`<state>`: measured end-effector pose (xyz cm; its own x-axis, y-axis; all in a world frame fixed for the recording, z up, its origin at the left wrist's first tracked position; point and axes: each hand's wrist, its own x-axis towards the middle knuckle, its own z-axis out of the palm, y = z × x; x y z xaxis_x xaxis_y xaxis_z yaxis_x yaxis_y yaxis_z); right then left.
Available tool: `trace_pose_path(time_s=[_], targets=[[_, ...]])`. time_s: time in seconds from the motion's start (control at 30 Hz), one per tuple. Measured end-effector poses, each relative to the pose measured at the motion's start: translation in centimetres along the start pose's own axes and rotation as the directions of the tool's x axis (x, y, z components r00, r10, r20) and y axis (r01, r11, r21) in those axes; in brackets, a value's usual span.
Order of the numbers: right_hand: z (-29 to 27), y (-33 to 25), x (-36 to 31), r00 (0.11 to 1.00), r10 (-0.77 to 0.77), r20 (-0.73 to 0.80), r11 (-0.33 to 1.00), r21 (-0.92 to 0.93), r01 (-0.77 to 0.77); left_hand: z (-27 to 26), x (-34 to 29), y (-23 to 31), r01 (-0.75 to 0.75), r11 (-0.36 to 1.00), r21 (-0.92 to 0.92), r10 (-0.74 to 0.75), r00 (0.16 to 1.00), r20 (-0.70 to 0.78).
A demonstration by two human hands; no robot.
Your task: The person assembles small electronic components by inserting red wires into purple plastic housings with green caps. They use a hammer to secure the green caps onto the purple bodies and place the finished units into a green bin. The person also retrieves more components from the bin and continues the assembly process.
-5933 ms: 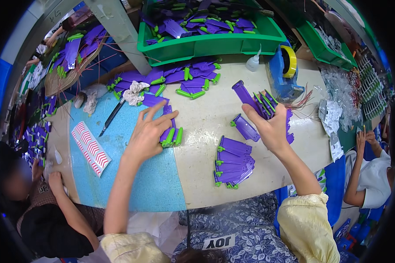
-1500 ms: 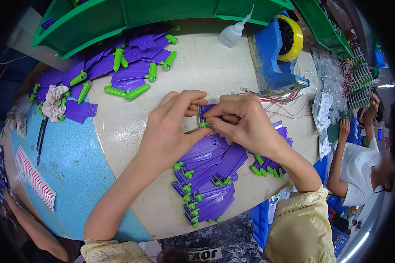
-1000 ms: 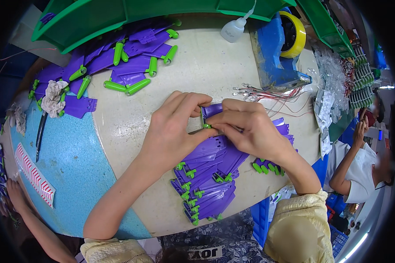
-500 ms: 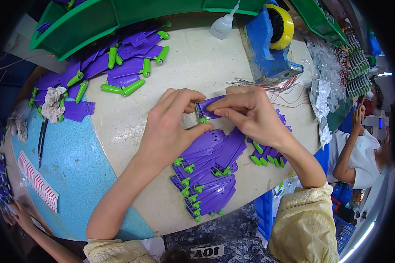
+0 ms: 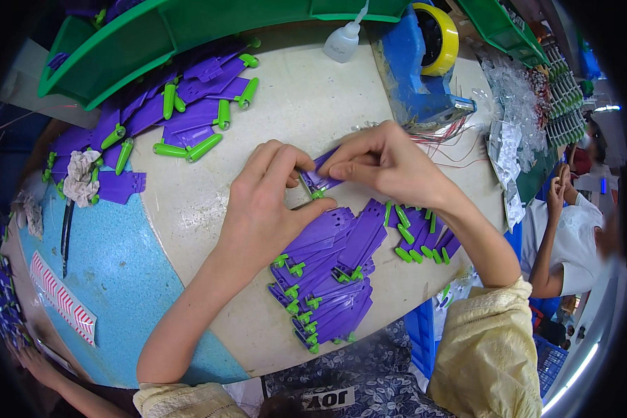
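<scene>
Above the middle of the table, my left hand pinches the end of a flat purple plastic piece that has a small green fitting. My right hand grips the same piece farther along with its fingertips, covering much of it. Just below my hands lies a fanned stack of similar purple pieces with green fittings. Under my right forearm, more purple pieces with green tubular ends lie in a row.
At the far left is a heap of purple pieces under a green bin. A white squeeze bottle and a blue tape dispenser stand at the back. Wires and clear bags lie right. Other people sit nearby.
My right hand has risen a little and turned, and the held purple piece is tilted more steeply. My left hand keeps its grip. The whole view has shifted slightly.
</scene>
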<state>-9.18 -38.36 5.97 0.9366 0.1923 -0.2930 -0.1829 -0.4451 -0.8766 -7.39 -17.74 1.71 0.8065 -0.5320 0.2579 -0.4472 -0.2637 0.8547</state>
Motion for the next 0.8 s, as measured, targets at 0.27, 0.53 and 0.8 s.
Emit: trace_pose_path(time_s=[0.27,0.53,0.8], targets=[[1.4,-0.8,-0.8,0.934,-0.040,-0.354,0.941,-0.328,-0.084,-1.1,1.0,-0.2,-0.339,0.883,0.324,0.328,0.940,0.090],[0.7,0.6,-2.0,0.720,-0.599,-0.350,0.652,-0.735,0.185,-1.0,2.7,-0.2,-0.411,0.897,0.166,0.367,0.899,0.240],[-11.5,-0.6,-4.0,0.742,0.092,-0.664,0.993,0.001,-0.121,-0.8,2.5,-0.3,-0.358,0.927,0.116,0.326,0.918,0.224]])
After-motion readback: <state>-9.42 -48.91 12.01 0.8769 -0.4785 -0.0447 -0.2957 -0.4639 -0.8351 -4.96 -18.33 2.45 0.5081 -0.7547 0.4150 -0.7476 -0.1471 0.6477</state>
